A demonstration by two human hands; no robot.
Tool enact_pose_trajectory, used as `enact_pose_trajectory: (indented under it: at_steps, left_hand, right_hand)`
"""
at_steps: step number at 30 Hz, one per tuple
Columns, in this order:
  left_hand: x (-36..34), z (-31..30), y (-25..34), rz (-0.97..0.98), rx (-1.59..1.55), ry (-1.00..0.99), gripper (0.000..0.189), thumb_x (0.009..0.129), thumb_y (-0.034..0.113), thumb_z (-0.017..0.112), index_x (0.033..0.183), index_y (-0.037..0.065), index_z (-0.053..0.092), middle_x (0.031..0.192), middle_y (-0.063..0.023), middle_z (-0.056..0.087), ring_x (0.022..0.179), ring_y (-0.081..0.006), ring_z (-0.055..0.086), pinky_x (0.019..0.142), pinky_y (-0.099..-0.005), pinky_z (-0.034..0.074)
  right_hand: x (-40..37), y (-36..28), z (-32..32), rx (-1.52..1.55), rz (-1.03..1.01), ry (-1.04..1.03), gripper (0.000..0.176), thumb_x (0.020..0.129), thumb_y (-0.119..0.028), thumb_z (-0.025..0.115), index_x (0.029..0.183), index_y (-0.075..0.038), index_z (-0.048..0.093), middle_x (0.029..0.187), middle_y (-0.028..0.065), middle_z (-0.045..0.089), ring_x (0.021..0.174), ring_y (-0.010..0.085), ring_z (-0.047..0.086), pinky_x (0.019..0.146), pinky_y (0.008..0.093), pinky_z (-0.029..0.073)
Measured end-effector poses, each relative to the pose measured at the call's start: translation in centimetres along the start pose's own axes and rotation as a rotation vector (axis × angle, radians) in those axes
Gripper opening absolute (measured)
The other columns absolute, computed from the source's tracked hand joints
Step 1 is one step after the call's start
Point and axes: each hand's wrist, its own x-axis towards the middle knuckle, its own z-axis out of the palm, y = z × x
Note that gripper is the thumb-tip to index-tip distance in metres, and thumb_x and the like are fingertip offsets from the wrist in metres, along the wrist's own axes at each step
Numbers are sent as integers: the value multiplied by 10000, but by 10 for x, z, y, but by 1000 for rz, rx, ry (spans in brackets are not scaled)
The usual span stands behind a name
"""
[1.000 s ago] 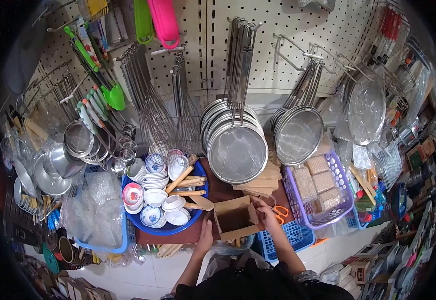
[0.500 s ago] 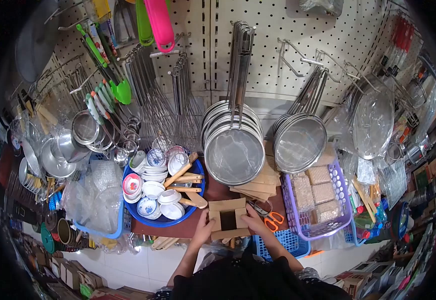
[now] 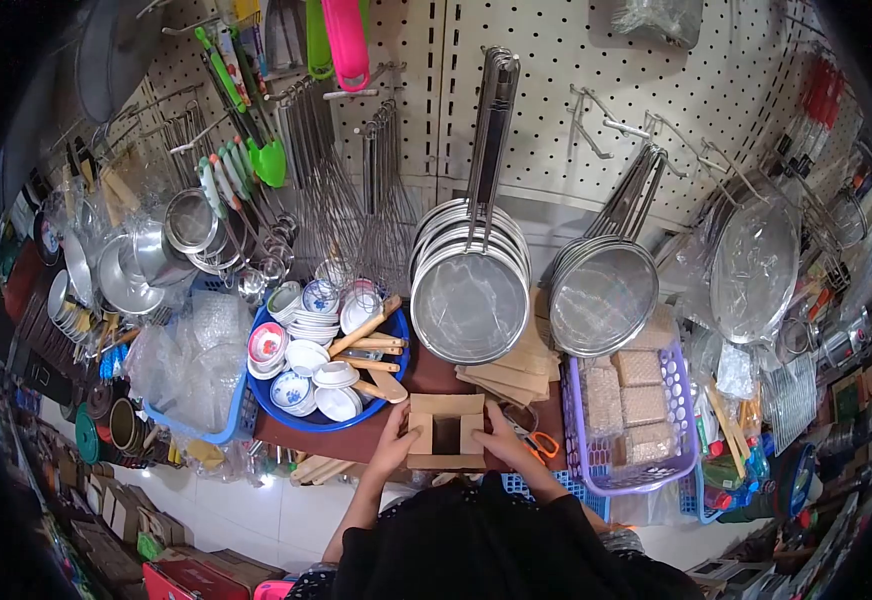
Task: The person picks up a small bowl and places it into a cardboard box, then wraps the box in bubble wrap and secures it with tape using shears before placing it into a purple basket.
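Note:
A small brown cardboard box (image 3: 446,405) with its flaps folded outward is held between both hands at the table's front edge. My left hand (image 3: 392,446) grips its left side, and my right hand (image 3: 504,442) grips the right side. The inside of the box looks dark, and its contents cannot be made out. Orange-handled scissors (image 3: 542,445) lie just right of my right hand. Flat cardboard pieces (image 3: 504,375) are stacked behind the box. To its left, a blue basin (image 3: 271,405) holds small bowls and wooden-handled tools.
A purple basket (image 3: 691,410) with bubble-wrapped packs stands at the right. Bubble wrap fills a light blue basket (image 3: 246,412) at the left. Strainers (image 3: 470,305) and whisks (image 3: 321,170) hang from the pegboard (image 3: 546,60) ahead. Below the table edge is a blue basket (image 3: 581,490).
The camera view has shifted slightly. Both hands still hold the box, which has tilted a little, with its back flap now more upright and level.

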Motion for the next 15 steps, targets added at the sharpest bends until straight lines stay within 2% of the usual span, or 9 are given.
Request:
enact_pose_trajectory:
  at_steps: [4, 7, 10, 13, 15]
  left_hand:
    - [-1, -1, 11, 18, -41, -6, 616, 884, -27, 559, 1432, 48, 288, 1406, -117, 421, 1316, -202, 388, 1069, -345, 319]
    - [-5, -1, 19, 31, -90, 31, 589, 856, -80, 520, 1399, 57, 337, 1426, -106, 409, 1341, -210, 366, 1088, -350, 297]
    - [-14, -12, 22, -26, 14, 55, 572, 787, -127, 485, 1323, 61, 424, 1445, -121, 396, 1364, -239, 351, 1102, -357, 280]
    - [-18, -26, 16, 207, 365, -63, 595, 699, -137, 499, 1249, 89, 491, 1454, -149, 386, 1368, -299, 349, 1103, -379, 289]
    - [-22, -24, 36, 209, 654, -136, 609, 673, -110, 554, 1238, 113, 506, 1461, -165, 373, 1368, -332, 335, 1104, -395, 291]
  right_hand:
    - [-2, -32, -6, -85, -127, -40, 690, 821, 13, 611, 1422, -58, 280, 1418, 102, 365, 1357, 207, 297, 1106, 346, 251]
    - [-5, -31, -13, 26, -122, -6, 674, 789, 31, 598, 1392, -66, 312, 1419, 125, 357, 1387, 264, 282, 1124, 357, 224]
    - [-16, -26, -22, 12, 5, 7, 664, 764, 21, 619, 1354, -94, 337, 1451, 140, 311, 1404, 301, 253, 1139, 370, 200]
    - [-27, -47, -27, -362, -163, -117, 633, 731, -28, 664, 1298, -107, 393, 1469, 176, 275, 1399, 354, 250, 1140, 400, 219]
    - [-32, -57, -28, -603, -214, -229, 629, 719, -86, 709, 1279, -114, 423, 1470, 201, 262, 1392, 376, 253, 1133, 420, 243]
